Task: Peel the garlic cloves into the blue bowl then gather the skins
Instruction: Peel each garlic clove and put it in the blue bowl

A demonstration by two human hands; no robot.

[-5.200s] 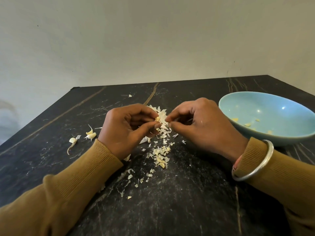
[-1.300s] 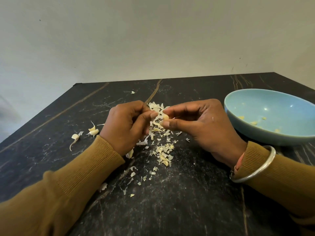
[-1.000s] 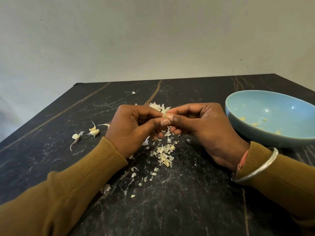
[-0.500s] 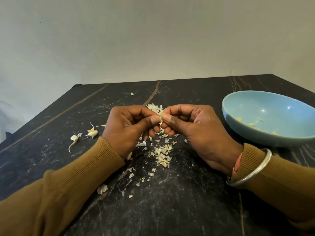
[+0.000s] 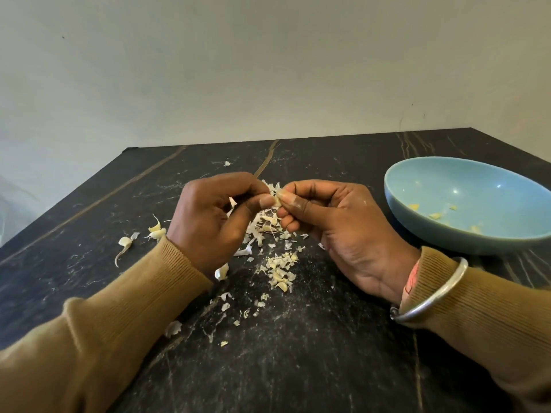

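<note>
our two hands meet at the centre of the frame, over the dark veined stone surface (image 5: 298,353). the left hand (image 5: 214,216) has its fingers curled inward, thumb and forefinger pinching one side of a small pale garlic clove (image 5: 277,201). the right hand (image 5: 337,231), thumb side up, pinches the other side of it, its remaining fingers folded under. both forearms, in mustard ribbed sleeves (image 5: 119,332), angle in from the lower corners, with a plain silver bangle (image 5: 432,296) on the right wrist. papery white garlic skins (image 5: 280,272) lie scattered just below the hands. the shallow light-blue ceramic bowl (image 5: 417,228) sits at the right edge, holding a few yellowish peeled pieces (image 5: 435,216). a few small tailed unpeeled cloves (image 5: 156,232) lie at centre left.
</note>
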